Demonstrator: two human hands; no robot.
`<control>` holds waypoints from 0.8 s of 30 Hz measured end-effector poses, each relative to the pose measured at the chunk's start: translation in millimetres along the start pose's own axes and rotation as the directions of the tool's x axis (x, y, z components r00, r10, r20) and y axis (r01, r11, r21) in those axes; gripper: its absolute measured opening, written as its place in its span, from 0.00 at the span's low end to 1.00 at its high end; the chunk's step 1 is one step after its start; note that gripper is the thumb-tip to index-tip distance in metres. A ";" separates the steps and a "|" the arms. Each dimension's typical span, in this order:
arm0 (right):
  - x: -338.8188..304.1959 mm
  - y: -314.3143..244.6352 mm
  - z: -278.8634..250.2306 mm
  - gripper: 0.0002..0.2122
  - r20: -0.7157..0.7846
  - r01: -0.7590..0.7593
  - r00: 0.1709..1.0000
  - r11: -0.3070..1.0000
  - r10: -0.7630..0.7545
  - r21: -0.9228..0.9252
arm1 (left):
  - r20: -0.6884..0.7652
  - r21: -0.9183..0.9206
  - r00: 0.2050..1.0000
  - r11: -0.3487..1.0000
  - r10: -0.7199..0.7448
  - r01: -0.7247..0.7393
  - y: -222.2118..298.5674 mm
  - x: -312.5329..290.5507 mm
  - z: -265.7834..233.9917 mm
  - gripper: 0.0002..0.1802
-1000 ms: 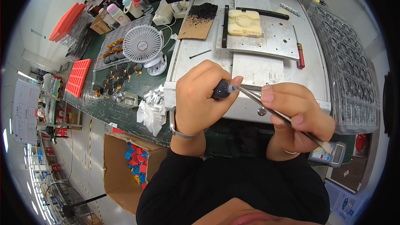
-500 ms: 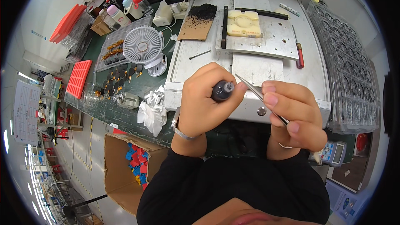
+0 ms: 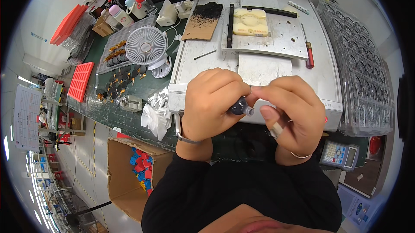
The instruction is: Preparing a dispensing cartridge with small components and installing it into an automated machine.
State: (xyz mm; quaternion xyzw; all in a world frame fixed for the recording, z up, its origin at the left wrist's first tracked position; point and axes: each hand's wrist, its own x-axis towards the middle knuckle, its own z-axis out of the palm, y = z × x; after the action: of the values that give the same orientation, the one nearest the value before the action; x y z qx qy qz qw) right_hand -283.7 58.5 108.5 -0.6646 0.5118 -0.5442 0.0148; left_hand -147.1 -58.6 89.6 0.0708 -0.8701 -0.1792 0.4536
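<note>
My left hand [image 3: 216, 101] is wrapped around a small dark bottle [image 3: 238, 107], its pale translucent nozzle tilted down to the right. My right hand [image 3: 298, 112] is curled beside it, the fingertips meeting those of my left hand just above the bottle. What is pinched where they meet is hidden. A beige band [image 3: 276, 129] shows on one curled finger of my right hand. The metal tweezers seen earlier do not show now. Both hands are over the front edge of a grey metal work surface [image 3: 181, 71].
A metal plate [image 3: 281, 43] holds a yellow block [image 3: 250, 22] between black bars. A red screwdriver [image 3: 309, 56], a thin metal rod [image 3: 205, 55] and black-smeared cardboard [image 3: 203, 21] lie around it. To the left stand a white fan [image 3: 147, 47] and crumpled tissues [image 3: 155, 118]; rightward, stacked clear trays [image 3: 361, 73] and a calculator [image 3: 339, 154].
My right hand has come in against my left fingertips, and the tweezers have gone out of sight. The bottle has shifted slightly right and down, with its nozzle turned more downward.
</note>
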 end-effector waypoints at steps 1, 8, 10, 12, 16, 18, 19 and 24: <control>0.3 2.3 1.5 0.11 -0.002 -0.002 1.000 1.000 0.002 -0.002 | 0.015 0.013 1.000 1.000 0.008 -0.008 -0.4 -0.1 -0.6 0.11; -3.5 10.7 7.6 0.11 0.005 0.153 0.988 0.988 -0.153 -0.009 | 0.059 0.054 0.997 0.997 0.047 -0.050 -4.3 -2.9 -1.3 0.13; -3.6 11.7 8.6 0.11 0.001 0.159 0.987 0.987 -0.159 -0.013 | 0.060 0.062 0.997 0.997 0.046 -0.050 -3.1 -1.8 -2.1 0.11; -3.2 12.9 9.9 0.11 -0.022 0.219 0.975 0.971 -0.222 -0.098 | 0.062 0.070 0.997 0.996 0.045 -0.050 -2.6 -1.1 -2.5 0.10; -1.6 14.7 9.3 0.11 -0.017 0.267 0.961 0.946 -0.275 -0.185 | 0.044 0.058 0.998 0.998 0.035 -0.038 -2.0 -0.2 -1.4 0.10; -0.6 14.3 10.0 0.11 -0.054 0.273 0.956 0.944 -0.287 -0.187 | 0.038 0.049 0.999 0.998 0.028 -0.029 -1.6 -0.2 -0.7 0.11; 0.0 13.6 10.3 0.11 -0.054 0.273 0.956 0.944 -0.287 -0.186 | 0.029 0.040 1.000 0.999 0.005 -0.006 -1.1 -0.8 -0.7 0.11; 0.9 12.4 11.0 0.10 -0.091 0.283 0.949 0.944 -0.301 -0.172 | 0.023 0.011 0.999 1.000 -0.028 0.028 0.5 -1.1 0.0 0.12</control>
State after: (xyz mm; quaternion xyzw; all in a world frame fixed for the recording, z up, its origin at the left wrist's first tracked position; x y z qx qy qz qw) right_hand -283.9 46.1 97.5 -0.6995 0.4490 -0.5359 -0.1482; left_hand -146.5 -57.7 89.0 0.0834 -0.8752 -0.1815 0.4407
